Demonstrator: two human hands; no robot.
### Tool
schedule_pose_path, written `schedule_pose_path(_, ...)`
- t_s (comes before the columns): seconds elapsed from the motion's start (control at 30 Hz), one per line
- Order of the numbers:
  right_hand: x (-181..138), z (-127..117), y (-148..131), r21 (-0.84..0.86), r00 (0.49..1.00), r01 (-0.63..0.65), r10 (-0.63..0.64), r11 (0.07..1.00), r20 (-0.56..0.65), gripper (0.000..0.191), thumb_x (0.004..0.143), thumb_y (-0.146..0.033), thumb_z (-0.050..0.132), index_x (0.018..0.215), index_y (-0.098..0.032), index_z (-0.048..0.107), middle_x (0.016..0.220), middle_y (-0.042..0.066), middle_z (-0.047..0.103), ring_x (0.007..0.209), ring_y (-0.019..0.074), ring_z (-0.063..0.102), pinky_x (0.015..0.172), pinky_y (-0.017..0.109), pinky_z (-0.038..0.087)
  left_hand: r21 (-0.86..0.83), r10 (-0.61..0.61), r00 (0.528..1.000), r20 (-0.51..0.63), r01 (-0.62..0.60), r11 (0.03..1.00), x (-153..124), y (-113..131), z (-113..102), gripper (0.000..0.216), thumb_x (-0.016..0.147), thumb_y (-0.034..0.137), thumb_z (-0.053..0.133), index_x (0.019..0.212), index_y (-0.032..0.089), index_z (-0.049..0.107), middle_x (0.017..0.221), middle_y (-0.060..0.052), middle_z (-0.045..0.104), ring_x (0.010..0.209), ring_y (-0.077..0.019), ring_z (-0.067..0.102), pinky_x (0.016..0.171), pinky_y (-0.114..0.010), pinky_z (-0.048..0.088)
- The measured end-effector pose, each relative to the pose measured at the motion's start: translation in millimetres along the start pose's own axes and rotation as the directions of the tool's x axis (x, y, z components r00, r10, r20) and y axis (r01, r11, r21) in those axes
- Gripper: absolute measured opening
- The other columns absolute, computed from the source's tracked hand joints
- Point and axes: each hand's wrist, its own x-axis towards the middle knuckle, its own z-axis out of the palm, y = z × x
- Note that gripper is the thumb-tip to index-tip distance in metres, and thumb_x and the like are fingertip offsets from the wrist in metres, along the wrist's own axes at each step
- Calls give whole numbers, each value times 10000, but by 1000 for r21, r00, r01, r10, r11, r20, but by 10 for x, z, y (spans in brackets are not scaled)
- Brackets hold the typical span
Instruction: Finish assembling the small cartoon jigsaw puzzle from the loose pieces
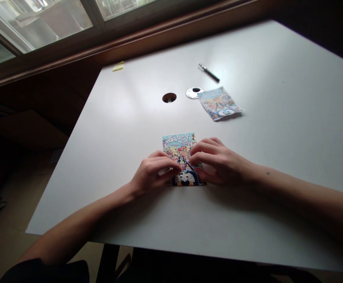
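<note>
A small jigsaw puzzle (184,151) with a colourful crowd of cartoon figures lies flat on the white table, with seams between its pieces. My left hand (156,169) rests over its lower left side, thumb and fingertips drawn together on the picture. Anything pinched there is too small to make out. Along the right edge of the puzzle, my right hand (215,159) has its fingers curved and apart, the thumb lower down. Its fingertips touch the puzzle's surface. Both hands cover parts of the side edges.
Beyond the puzzle lies a creased sheet (220,103) printed with a similar picture. It overlaps a round silver grommet cover (192,92). A dark pen (209,73) lies farther back. The table (124,118) has a round cable hole (169,98) and a yellow sticky note (118,66).
</note>
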Motion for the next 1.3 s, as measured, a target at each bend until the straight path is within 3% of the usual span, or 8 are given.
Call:
schedule_pose_path(0.1, 0, -6, -4, 0, 997, 58, -58, 998, 57, 122, 900, -200, 582, 1009, -240, 619, 1007, 56, 627, 928, 199, 534, 886, 374, 390, -15, -9, 999, 35, 9, 1000, 21, 22, -6, 48, 913, 200, 677, 929, 199, 723, 896, -43, 748, 889, -178, 627, 835, -347, 534)
schedule_pose_path(0.27, -7, -5, 4, -21, 991, 89, -87, 996, 99, 141, 911, -213, 587, 1038, -243, 638, 1027, 61, 625, 953, 200, 542, 894, 384, 389, -19, -143, 985, 102, 145, 989, 22, 101, 40, 57, 914, 259, 690, 904, 220, 731, 875, -15, 753, 855, -170, 643, 850, -354, 494)
schedule_pose_path(0.47, -6, -6, 1, -32, 992, 93, -89, 995, 93, 148, 907, -204, 589, 1043, -235, 641, 1025, 63, 627, 942, 199, 546, 880, 380, 401, 110, -114, 993, 31, 110, 988, -26, 80, 137, 72, 905, 293, 702, 908, 240, 749, 874, -10, 768, 890, -200, 624, 858, -393, 453)
schedule_pose_path(1.3, -23, 5, 12, -39, 992, 85, -80, 996, 102, 139, 942, -232, 564, 1072, -240, 613, 1059, 66, 627, 977, 203, 536, 893, 381, 396, 268, -83, 996, 36, 71, 961, -58, 61, 166, 113, 910, 267, 686, 1012, 229, 716, 956, -28, 692, 938, -193, 574, 872, -363, 432)
